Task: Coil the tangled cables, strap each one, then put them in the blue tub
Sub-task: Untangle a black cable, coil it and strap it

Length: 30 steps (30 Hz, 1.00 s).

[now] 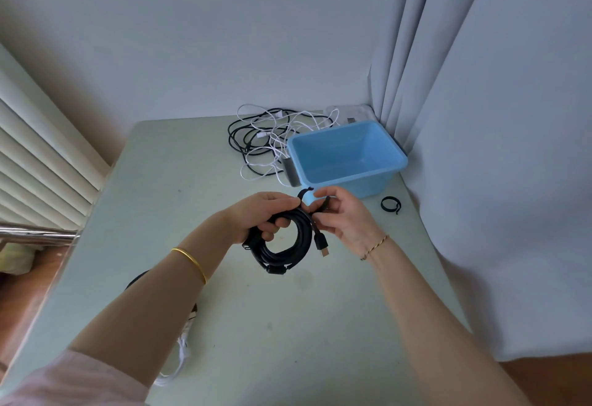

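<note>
Black cable coil (283, 247): 1, roughly round ring held over the mid table (288, 325), its open face turned toward the camera, hanging from the left hand (259, 213). Its USB plug (322, 243) dangles at the coil's right side, long axis approx vertical in frame, metal tip pointing down toward the near edge.

Left hand: fingers curled through the ring, thumb over the top, gripping the bundle firmly. Right hand (346, 216): thumb + fingers pinch the black strap (304, 194), which loops over the coil's top btwn the two hands. Can't tell if the strap is fastened.

Blue tub (352, 186): 1, just beyond the right hand at the far-right corner, open side up, close to the right edge w/ the curtain (480, 117) hanging alongside. Spare strap (390, 204): 1, closed loop lying flat just right of the tub's near wall, near the right edge.

Tangle (266, 139) of black + white cables sits at the far edge, left of the tub and touching it; number of cables in it can't be told. Under the left forearm near the left edge: 1 white cable (179, 357) and 1 dark cable (137, 277), both partly hidden.

Widest bare tabletop lies below the hands, out to the near edge.
</note>
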Tool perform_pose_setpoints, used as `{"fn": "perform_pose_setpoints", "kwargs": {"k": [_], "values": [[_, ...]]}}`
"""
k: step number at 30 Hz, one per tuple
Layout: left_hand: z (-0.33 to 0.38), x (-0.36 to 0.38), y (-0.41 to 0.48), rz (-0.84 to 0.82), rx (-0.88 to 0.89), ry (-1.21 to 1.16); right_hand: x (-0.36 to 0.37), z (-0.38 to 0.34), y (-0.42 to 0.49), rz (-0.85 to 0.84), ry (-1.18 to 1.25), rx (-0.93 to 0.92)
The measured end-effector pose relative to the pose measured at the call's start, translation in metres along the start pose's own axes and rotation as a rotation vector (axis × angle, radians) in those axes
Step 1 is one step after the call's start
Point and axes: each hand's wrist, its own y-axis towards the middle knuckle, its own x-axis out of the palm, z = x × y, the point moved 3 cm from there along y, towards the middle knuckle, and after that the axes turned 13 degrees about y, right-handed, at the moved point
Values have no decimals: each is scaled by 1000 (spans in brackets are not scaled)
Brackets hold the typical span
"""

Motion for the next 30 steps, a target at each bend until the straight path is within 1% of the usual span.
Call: {"fn": "perform_pose_setpoints", "kwargs": {"k": [3, 6, 8, 10, 14, 18, 20, 23, 27, 30], "values": [[3, -3, -4, -3, 19, -6, 4, -5, -1, 32, -5, -58], [7, -2, -10, 0, 40, -7, 6, -13, -1, 128, -5, -134], [9, -3, -12, 41, 33, -2, 5, -22, 0, 199, 15, -185], [9, -5, -13, 93, 26, 7, 6, -30, -1, 215, 27, -208], [7, -10, -13, 169, 11, -23, 14, -42, -6, 145, 65, -152], [6, -13, -14, 231, 15, -66, 28, -48, -14, 3, 68, -39], [7, -14, -15, 249, 32, -69, 35, -47, -18, -64, -21, 4], [10, -15, -18, 275, 60, -55, 43, -45, -23, -117, -165, 58], [14, -15, -21, 299, 86, -21, 49, -42, -24, -136, -281, 111], [16, -14, -23, 317, 100, 32, 55, -43, -23, -139, -401, 84]]}}
